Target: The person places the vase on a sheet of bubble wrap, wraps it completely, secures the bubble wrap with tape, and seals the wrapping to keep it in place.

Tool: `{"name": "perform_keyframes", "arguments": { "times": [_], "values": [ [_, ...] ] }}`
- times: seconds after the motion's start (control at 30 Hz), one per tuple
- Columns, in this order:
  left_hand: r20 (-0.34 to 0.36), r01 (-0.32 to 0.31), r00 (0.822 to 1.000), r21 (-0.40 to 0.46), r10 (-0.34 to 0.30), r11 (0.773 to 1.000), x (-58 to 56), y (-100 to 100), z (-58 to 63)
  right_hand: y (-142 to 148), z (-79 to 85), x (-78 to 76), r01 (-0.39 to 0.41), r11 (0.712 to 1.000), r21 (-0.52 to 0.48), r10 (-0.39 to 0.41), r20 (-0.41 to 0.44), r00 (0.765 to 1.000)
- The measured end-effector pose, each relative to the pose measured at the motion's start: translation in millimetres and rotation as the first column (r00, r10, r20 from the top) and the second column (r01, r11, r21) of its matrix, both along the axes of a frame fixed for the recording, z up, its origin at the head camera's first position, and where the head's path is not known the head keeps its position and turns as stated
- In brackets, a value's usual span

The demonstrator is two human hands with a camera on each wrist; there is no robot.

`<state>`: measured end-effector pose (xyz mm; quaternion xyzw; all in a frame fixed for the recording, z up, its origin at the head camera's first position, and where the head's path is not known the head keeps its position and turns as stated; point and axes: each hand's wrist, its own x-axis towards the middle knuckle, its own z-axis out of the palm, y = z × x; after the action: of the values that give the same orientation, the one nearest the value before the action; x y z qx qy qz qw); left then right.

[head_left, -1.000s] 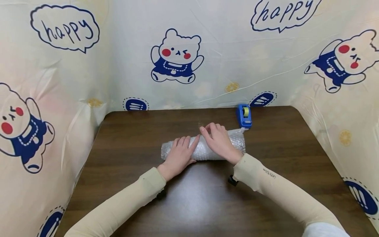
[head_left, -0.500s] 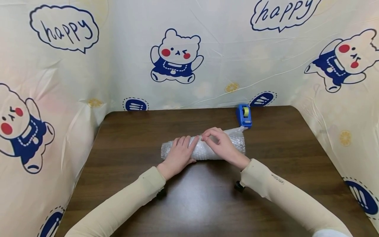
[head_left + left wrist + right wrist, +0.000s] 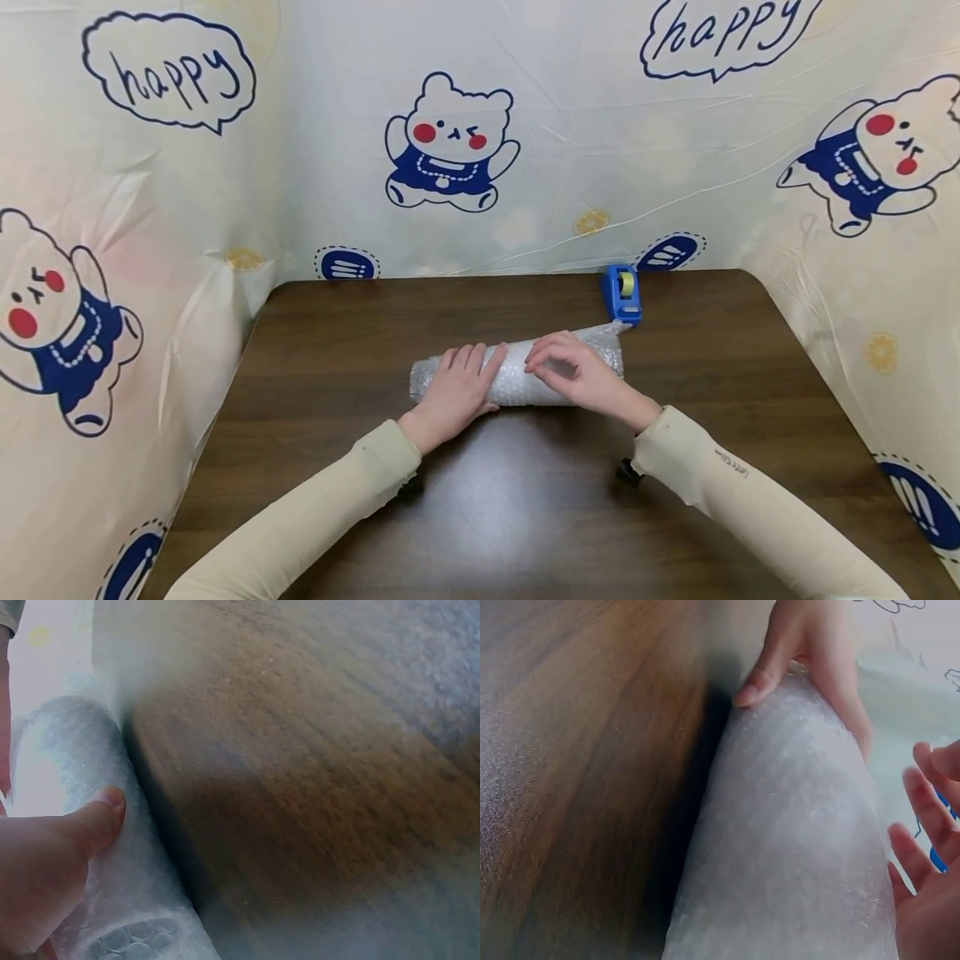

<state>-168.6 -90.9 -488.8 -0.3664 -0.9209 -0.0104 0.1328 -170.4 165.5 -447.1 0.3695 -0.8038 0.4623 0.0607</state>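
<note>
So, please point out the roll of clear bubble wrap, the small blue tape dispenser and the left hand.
roll of clear bubble wrap (image 3: 517,379), head view, its middle.
small blue tape dispenser (image 3: 622,297), head view, its body.
left hand (image 3: 452,393), head view, its back.

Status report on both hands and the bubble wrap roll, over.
Left hand pressing bubble wrap roll. Right hand on top. Tape dispenser behind, apart.

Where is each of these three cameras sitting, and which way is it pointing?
Head: worn on the head, looking forward and down at the table, the bubble-wrap roll, the blue tape dispenser; both sleeves, left hand and right hand show.
Left wrist: low beside the roll, facing along the table; the left thumb shows.
Right wrist: low, facing along the roll; right fingers and the left hand show.
All share the roll.
</note>
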Motion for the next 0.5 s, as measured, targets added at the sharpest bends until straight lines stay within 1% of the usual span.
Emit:
{"name": "perform_keyframes", "arguments": {
  "times": [0.13, 0.3, 0.4, 0.5],
  "values": [
    [-0.013, 0.003, 1.000, -0.001, -0.003, 1.000, -0.2, 1, 0.4, 7, 4.5, -1.3, -0.037, 0.999, 0.010, 0.037, 0.037, 0.999],
    [-0.022, 0.020, 1.000, 0.012, -0.020, 1.000, -2.1, 0, 0.7, 16, 5.8, -2.0, -0.045, 0.999, 0.012, 0.044, 0.033, 0.998],
    [-0.014, 0.020, 1.000, 0.019, -0.019, 1.000, -3.0, 0, 1.5, 18, 5.6, -0.6, -0.042, 0.999, 0.008, 0.042, -0.018, 0.999],
    [-0.013, 0.023, 1.000, 0.022, -0.023, 0.999, -3.4, 0, 2.1, 18, 3.0, 2.0, -0.036, 0.999, 0.025, 0.038, -0.113, 0.993]
  ]
}}
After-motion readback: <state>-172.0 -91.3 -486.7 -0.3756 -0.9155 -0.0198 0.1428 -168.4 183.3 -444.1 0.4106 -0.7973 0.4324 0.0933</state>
